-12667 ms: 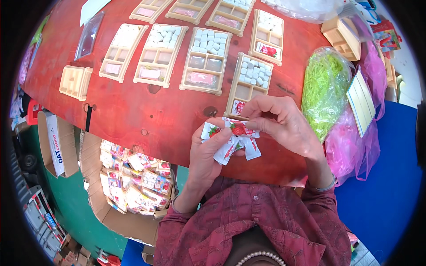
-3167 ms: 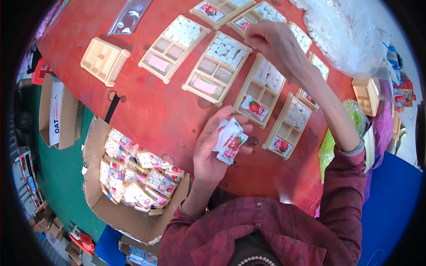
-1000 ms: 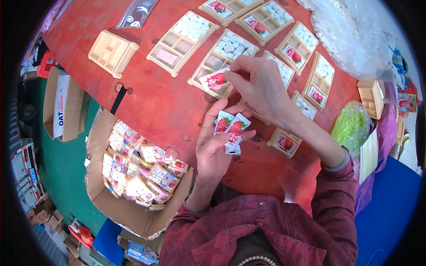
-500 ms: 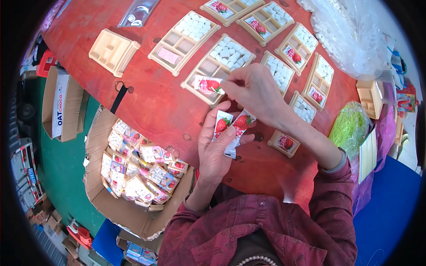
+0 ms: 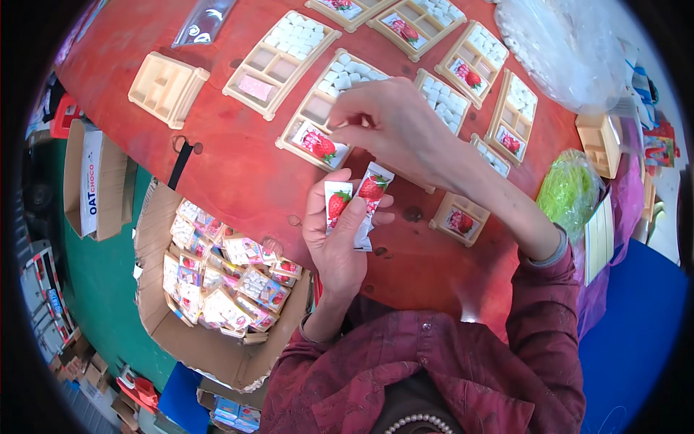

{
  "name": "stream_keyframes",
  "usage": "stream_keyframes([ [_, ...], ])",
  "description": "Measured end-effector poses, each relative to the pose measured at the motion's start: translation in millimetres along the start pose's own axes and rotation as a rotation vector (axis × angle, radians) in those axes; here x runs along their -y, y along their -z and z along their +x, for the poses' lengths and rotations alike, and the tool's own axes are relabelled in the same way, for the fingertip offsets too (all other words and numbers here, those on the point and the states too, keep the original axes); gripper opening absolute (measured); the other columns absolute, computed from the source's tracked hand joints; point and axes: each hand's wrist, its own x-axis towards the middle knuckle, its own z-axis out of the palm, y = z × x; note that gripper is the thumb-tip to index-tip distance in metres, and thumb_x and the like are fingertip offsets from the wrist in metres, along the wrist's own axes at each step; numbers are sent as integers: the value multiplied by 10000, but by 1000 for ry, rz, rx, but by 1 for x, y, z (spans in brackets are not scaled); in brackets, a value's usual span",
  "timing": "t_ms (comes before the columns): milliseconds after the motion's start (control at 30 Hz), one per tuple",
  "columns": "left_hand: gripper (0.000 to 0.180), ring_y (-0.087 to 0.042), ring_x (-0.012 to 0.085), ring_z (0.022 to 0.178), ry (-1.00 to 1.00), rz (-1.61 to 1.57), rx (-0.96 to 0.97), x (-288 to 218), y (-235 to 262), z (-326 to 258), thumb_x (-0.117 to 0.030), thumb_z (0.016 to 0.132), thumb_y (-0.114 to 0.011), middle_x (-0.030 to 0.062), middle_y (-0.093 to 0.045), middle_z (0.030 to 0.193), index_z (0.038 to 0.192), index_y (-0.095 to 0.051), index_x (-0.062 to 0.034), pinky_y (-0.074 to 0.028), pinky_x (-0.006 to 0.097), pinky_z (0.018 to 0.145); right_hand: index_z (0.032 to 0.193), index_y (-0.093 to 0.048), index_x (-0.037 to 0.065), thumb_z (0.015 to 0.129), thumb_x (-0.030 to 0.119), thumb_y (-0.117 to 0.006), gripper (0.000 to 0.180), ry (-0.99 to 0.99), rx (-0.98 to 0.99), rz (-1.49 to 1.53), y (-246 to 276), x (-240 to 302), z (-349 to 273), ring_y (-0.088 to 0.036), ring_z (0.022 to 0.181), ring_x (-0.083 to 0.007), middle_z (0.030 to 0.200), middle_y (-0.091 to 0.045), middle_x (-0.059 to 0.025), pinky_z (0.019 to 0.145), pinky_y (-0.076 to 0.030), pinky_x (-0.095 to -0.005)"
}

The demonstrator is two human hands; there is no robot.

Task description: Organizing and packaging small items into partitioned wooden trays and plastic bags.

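My left hand (image 5: 337,242) holds a fan of small white sachets with a red strawberry picture (image 5: 354,195), just above the red table's near edge. My right hand (image 5: 394,126) reaches forward over a beige divided tray (image 5: 307,126); its fingertips are pinched at the near end of that tray. A strawberry sachet (image 5: 316,144) lies in the tray's front compartment, right under those fingertips. White cubes fill the tray's far compartment. I cannot tell whether the fingers still touch the sachet.
Several more beige trays with white cubes and sachets lie across the red table (image 5: 224,170). An empty tray (image 5: 168,87) sits at far left. An open cardboard box of sachets (image 5: 220,278) stands below the table edge. Clear and green plastic bags (image 5: 567,189) lie at right.
My right hand has carried one sachet from the fan forward and set it into the tray's front compartment. My left hand keeps the remaining sachets and has barely moved.
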Motion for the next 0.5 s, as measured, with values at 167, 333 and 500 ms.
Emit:
stream_keyframes([
  [167,282,-648,196,735,-20,33,-7,2,-2,0,-29,874,-537,130,-621,916,1144,-470,13,-560,303,587,757,-568,-4,720,49,-612,78,135,176,-117,-15,-9,10,-579,717,-283,764,-563,-105,604,-428,-372],
  [333,271,-633,168,663,-94,71,-33,4,2,-2,-26,866,-549,123,-623,868,1126,-482,15,-535,271,514,746,-554,-4,726,91,-615,114,136,222,-203,-14,-3,11,-566,730,-317,778,-567,-105,620,-421,-408],
  [500,261,-625,158,646,-113,41,-58,4,4,-2,-27,863,-556,121,-622,853,1112,-492,18,-515,254,484,741,-559,-2,763,142,-620,158,162,144,-154,-6,4,-1,-556,702,-321,719,-558,-113,603,-418,-404],
])
